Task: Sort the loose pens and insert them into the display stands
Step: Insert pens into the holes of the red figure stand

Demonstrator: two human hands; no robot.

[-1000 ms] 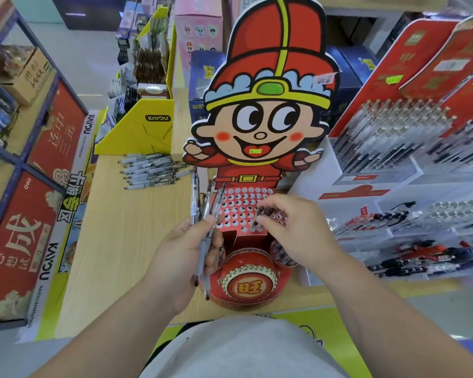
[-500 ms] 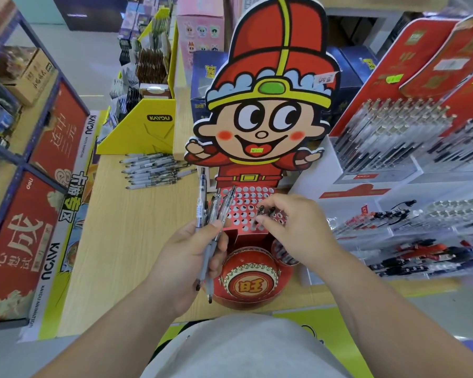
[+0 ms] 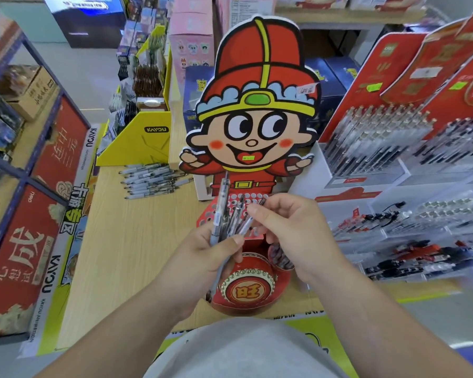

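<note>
The left hand [image 3: 202, 257] grips a bundle of pens [image 3: 224, 211] directly in front of the cartoon display stand [image 3: 257, 105]. The pens' long axes are near upright and fan toward the stand's perforated panel [image 3: 250, 199]. The right hand [image 3: 295, 233], at the stand's right front, has thumb and forefinger closed on the rightmost pen [image 3: 246, 225] of the bundle; blur hides the exact contact. The panel lies just behind both hands, with the right hand judged nearer. More loose pens [image 3: 150, 180] lie left of the stand on the table [image 3: 120, 255].
</note>
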